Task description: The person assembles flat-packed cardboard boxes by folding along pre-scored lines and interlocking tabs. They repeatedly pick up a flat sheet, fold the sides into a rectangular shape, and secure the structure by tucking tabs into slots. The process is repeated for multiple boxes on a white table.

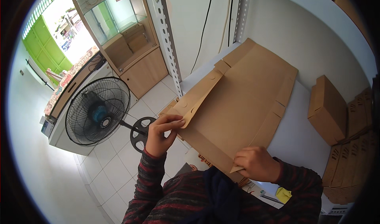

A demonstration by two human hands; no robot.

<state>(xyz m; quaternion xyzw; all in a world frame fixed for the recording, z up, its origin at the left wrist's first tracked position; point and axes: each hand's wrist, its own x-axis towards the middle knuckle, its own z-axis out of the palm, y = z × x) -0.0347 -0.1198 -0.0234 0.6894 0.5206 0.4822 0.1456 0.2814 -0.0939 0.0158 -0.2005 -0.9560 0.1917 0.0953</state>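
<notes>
A large brown cardboard box blank (241,101) lies mostly flat across a white shelf surface, its near end reaching over the edge toward my body. Along its left side, a long narrow flap (204,99) with small curved slits stands partly folded up. My left hand (160,133) pinches the near end of that flap between thumb and fingers. At the blank's near right corner, my right hand (256,163) is closed on the edge, with a small pointed tab (236,169) showing beside its fingertips. The undersides of both grips are hidden.
To the right stands a folded brown box (327,109), beside stacked printed cartons (350,164). A black standing fan (99,111) is on the tiled floor at left. Perforated metal posts (168,38) frame the shelf. Near my right forearm lies something yellow (283,194).
</notes>
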